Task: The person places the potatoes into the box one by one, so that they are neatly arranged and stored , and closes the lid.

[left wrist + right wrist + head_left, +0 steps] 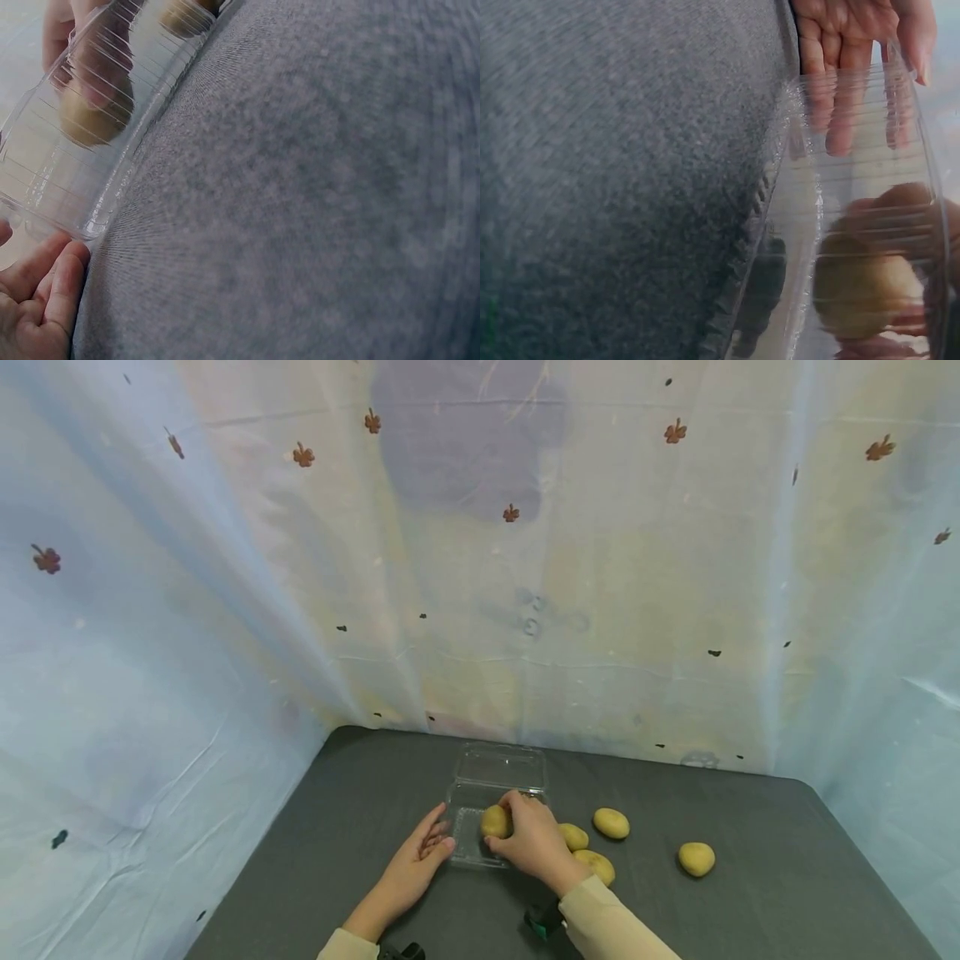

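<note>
A clear plastic clamshell box (465, 827) lies on the dark table with its lid (501, 767) folded back, away from me. Inside the box, my right hand (534, 842) grips a yellow potato (493, 822) between thumb and fingers, low over the bottom. Through the ribbed wall the same potato (96, 112) shows in the left wrist view, and again (862, 289) in the right wrist view. My left hand (411, 870) is at the box's left side, fingers extended along the outside of the wall and thumb near the rim.
Several potatoes lie to the right: two close beside the box, one potato (611, 823) slightly farther back, and another potato (696, 858) farther right. A patterned sheet (600, 610) hangs behind the grey table (360, 793) and along its sides.
</note>
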Demonstrator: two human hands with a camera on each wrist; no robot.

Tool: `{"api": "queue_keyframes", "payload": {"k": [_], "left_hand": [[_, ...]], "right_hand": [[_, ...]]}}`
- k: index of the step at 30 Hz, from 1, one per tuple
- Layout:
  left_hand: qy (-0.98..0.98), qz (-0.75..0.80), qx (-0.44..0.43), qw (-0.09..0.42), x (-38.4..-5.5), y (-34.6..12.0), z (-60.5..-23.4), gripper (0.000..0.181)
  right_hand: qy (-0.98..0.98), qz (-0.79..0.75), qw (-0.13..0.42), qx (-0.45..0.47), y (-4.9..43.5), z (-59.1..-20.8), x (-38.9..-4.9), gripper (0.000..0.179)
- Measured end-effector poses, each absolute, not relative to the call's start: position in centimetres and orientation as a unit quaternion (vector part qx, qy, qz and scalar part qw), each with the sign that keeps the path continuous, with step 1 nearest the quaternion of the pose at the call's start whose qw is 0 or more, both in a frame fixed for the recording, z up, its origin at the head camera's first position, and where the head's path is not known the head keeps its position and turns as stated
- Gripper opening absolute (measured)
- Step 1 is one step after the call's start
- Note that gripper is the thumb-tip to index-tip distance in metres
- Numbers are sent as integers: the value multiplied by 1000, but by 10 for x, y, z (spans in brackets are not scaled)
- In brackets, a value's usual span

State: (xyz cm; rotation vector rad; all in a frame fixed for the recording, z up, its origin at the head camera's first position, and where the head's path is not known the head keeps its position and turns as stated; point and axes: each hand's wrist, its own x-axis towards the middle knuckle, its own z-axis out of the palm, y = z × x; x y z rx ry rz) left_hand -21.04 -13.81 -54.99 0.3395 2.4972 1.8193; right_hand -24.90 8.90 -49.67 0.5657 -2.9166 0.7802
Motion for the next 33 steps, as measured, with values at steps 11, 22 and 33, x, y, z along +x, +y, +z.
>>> {"api": "queue_keyframes", "payload": {"k": [11,22,33], "left_hand": [[801,589,110,13,-209,-139,-548,60],[795,594,117,29,-200,-138,-526,62],[807,581,110,19,-208,-138,-546,60]], "right_hand": [[-952,224,-4,208,90,-492,-245,47],[-957,230,-8,178,84,-487,-245,50],[-939,311,-8,145,61,-493,-251,50]]}}
